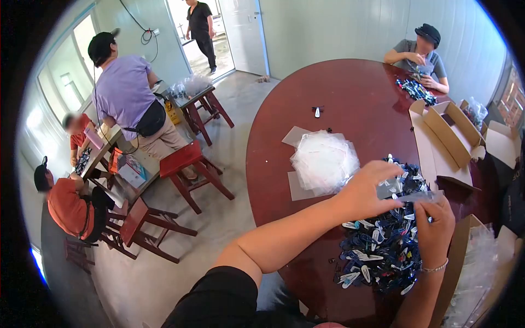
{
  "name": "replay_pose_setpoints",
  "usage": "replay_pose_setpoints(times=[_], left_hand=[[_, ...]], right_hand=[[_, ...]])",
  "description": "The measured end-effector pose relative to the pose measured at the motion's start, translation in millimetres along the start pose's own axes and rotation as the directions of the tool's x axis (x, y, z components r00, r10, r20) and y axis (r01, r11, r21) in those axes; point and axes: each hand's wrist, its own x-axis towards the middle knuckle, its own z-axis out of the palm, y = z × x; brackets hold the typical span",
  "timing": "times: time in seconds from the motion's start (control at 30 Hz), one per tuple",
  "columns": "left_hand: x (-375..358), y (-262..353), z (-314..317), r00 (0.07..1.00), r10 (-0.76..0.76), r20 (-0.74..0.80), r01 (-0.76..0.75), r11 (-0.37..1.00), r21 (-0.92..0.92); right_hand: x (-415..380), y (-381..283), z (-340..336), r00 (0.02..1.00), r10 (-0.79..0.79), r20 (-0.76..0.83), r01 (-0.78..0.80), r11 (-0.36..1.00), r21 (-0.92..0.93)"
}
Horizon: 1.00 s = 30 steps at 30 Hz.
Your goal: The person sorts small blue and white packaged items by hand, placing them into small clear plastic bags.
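My right hand [436,221], with a beaded bracelet at its wrist, pinches a small clear plastic bag [418,197]. From the left, my left hand [369,191] reaches in with fingers and thumb curved around the bag's other side. Both hands are above a large heap of snap hair clips [377,246], mostly dark with some white and silver ones. Left of the heap lies a loose pile of flat clear bags [325,161], close to my left forearm. A single hair clip [317,112] rests apart on the tabletop beyond the pile.
The round dark-red table [273,136] also holds opened cardboard boxes [448,131] on the right. A box of clear bags [476,273] stands by my right arm. Across the table sits a person [424,60] with another clip heap. Red stools [188,158] and other people occupy the left.
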Motion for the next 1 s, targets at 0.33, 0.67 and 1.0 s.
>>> replay_pose_setpoints(times=[0.33,0.67,1.0], left_hand=[[-8,0,6,0.939,-0.039,0.342,-0.049,0.968,0.246],[-7,4,4,0.93,-0.045,0.364,-0.048,0.969,0.242],[-9,-5,7,0.948,-0.027,0.317,-0.076,0.949,0.307]], right_hand=[[4,-24,2,0.947,-0.314,-0.065,0.294,0.932,-0.214],[-6,-17,6,0.982,-0.172,0.077,0.168,0.984,0.054],[-1,-20,-2,0.937,-0.256,0.239,0.239,0.966,0.096]])
